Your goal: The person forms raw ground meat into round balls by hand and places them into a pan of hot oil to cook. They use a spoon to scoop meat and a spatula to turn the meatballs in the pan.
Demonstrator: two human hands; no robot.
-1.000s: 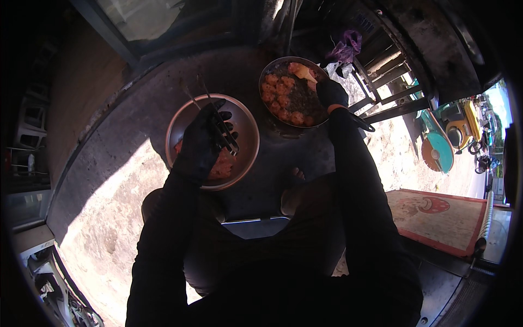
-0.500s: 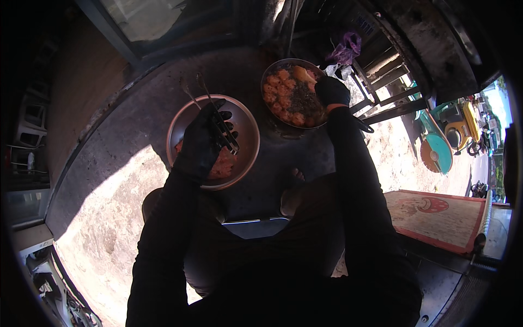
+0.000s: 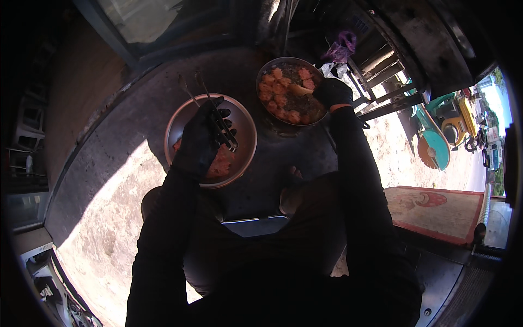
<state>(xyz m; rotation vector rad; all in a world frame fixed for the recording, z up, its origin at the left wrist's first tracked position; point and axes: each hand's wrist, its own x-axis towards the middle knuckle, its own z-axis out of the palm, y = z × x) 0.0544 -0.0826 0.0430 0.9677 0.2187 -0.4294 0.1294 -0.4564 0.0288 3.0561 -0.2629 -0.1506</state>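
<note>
My left hand (image 3: 202,133), in a black glove, is closed on metal tongs (image 3: 219,124) over a wide metal bowl (image 3: 251,147). Pink-orange raw mixture (image 3: 222,163) lies in the bowl, partly covered by that hand. My right hand (image 3: 333,94), also gloved in black, grips a light wooden spatula (image 3: 300,90) whose blade dips into a round frying pan (image 3: 290,58). Several orange-brown pieces (image 3: 277,90) sit in dark bubbling oil, with paler pink ones at the pan's far right. The spatula's handle is hidden inside the right hand.
Beyond the pan lies a purple plastic bag (image 3: 341,48), beside slatted wood (image 3: 381,68). A turquoise and yellow machine with a round blade (image 3: 434,150) stands at right. Nearer right is a red-edged board (image 3: 436,212). A glass-panelled frame (image 3: 147,24) stands at the far left.
The spatula blade has come nearer to me through the oil, and the pieces in the pan have shifted, with pink ones showing at far right. My left hand stays over the bowl.
</note>
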